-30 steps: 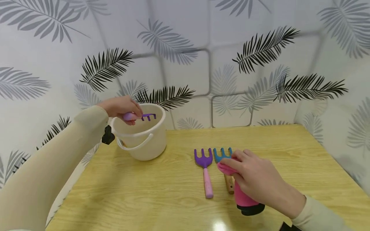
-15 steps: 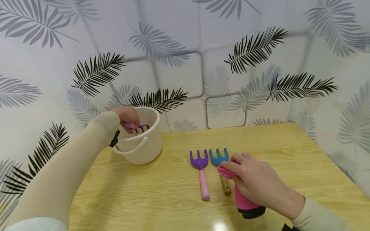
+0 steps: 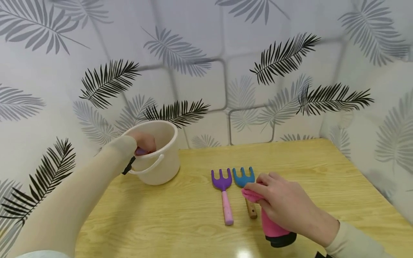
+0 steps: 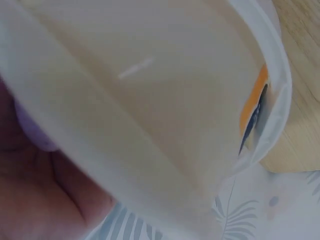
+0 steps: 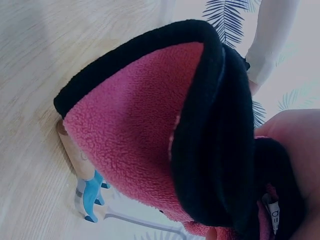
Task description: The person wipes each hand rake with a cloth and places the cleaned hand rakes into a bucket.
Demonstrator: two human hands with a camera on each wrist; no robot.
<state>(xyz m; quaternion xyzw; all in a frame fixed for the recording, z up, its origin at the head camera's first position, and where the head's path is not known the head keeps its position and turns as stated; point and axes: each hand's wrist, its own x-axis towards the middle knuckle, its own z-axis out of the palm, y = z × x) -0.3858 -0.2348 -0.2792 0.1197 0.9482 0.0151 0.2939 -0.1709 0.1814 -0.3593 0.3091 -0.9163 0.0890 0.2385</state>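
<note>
My left hand (image 3: 146, 141) is down inside the white bucket (image 3: 161, 168), gripping the lilac handle (image 3: 141, 151) of a small hand rake. The rake's purple tines are hidden now; in the left wrist view the handle end (image 4: 36, 131) shows beside the palm. My right hand (image 3: 287, 200) holds a folded pink cloth (image 3: 272, 224) with a black border, just above the table. A blue hand rake (image 3: 243, 177) with a wooden handle lies partly beneath that hand. To its left, a purple hand rake (image 3: 222, 183) with a pink handle lies flat.
The wood-grain table (image 3: 193, 215) ends at a back edge against the leaf-patterned wall covering (image 3: 200, 71). The bucket stands at the back left, its handle (image 3: 150, 167) hanging down on the near side. An orange and dark patch (image 4: 255, 102) shows on the bucket wall.
My left hand has lowered into the bucket with the hand rake, and the tines have gone out of sight. The right hand keeps its hold on the cloth. The head view has shifted slightly.
</note>
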